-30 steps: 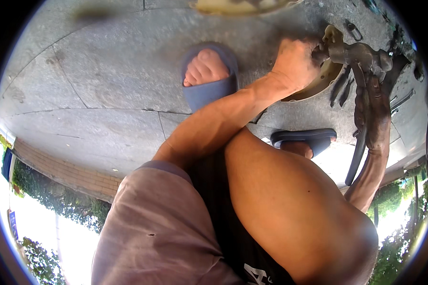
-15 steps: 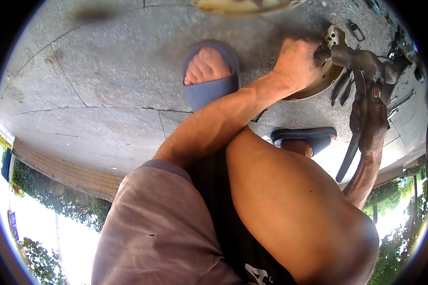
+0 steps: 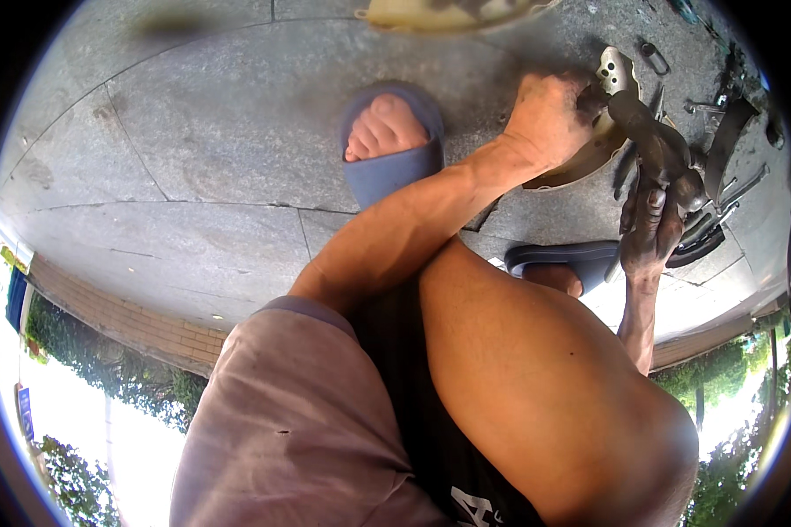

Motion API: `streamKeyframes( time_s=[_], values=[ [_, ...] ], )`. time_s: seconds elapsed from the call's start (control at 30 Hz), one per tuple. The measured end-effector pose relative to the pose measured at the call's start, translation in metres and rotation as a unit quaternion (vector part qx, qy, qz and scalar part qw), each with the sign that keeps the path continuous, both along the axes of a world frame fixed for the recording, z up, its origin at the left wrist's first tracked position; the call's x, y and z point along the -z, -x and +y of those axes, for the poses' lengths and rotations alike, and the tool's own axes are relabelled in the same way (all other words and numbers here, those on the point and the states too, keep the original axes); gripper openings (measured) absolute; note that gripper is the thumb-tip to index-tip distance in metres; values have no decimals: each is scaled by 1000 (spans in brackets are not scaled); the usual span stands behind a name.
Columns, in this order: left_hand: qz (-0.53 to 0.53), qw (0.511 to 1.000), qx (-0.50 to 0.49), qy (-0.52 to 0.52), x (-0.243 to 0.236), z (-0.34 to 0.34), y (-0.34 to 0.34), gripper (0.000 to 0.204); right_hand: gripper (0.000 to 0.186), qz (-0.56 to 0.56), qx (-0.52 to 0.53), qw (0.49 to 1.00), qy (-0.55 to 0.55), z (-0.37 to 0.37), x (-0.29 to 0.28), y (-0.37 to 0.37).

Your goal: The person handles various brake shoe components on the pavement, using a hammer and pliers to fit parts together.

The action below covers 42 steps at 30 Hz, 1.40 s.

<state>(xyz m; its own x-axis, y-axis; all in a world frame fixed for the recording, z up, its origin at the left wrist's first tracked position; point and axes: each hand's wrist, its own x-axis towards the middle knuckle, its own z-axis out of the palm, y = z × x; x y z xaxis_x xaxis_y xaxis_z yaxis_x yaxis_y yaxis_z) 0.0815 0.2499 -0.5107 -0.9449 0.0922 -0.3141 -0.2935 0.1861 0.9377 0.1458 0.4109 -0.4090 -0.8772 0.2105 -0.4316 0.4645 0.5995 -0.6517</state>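
Left hand clenches a dark piece; right hand grips a hammer.

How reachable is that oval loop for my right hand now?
Probably not directly: your right hand holds a dark hammer-like tool, which sits between it and the oval loop, though nothing seems to cover the loop.

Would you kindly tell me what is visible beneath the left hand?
Beneath the left hand, part of a curved beige piece shows, with grey paving around it. The hand covers the rest of that area, and whatever it grips is mostly hidden.
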Motion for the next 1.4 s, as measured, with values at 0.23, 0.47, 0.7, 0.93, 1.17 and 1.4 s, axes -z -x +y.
streamKeyframes(
  time_s=[0.23, 0.47, 0.7, 0.93, 1.17, 1.4],
  values=[
    [-12, 999, 32, 8, -1, -2, 2, 17, 64, -35, 101, 988, 115, 9, 4, -1],
    [32, 999, 14, 11, 2, 1, 2, 14, 70, -66, 48, 992, 98, 9, 0, 12],
    [31, 998, 37, 34, 6, -1, -2, 15, 58, 14, 108, 968, 226, 11, 12, -1],
    [28, 999, 26, 14, 3, 2, 1, 15, 50, -79, 143, 964, 208, 7, -13, 23],
    [16, 1000, 0, -11, 0, -1, 0, 12, 53, -162, 157, 959, 173, 5, -38, 54],
    [26, 1000, 13, 6, 2, 2, 0, 14, 53, -201, 211, 945, 149, 11, -29, 53]
  ],
)
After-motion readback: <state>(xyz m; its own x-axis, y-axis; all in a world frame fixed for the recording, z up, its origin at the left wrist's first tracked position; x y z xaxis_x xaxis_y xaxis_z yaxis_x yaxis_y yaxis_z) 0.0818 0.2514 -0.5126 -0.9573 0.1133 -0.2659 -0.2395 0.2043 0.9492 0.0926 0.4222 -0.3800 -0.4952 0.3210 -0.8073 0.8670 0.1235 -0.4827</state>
